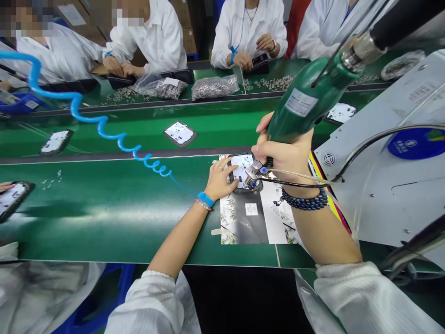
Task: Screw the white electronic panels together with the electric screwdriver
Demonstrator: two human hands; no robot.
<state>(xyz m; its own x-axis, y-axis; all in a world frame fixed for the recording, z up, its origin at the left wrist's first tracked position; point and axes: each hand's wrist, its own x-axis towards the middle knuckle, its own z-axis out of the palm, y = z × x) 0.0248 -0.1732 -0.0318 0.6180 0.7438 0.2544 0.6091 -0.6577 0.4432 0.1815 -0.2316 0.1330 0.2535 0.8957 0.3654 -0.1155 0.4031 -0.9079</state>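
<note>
My right hand (290, 155) is wrapped round a green power screwdriver (295, 111), which slants down to the left. Its metal tip (253, 175) meets the lower right part of a dark-framed device with a white board (239, 168). My left hand (219, 178) lies with fingers spread on the left side of that device, wearing a blue wrist strap (206, 199). Beneath the device is a printed paper sheet (248, 227) on the green table (104, 208). The tool's body and my right hand hide part of the device's right side.
A green conveyor (139, 134) carries similar devices, one at the centre (180, 133). Beyond it, several people in white sit near bags of small metal parts (214, 87). A coiled blue cord (100, 123) crosses the left. A pale machine (382, 176) with cables stands at the right.
</note>
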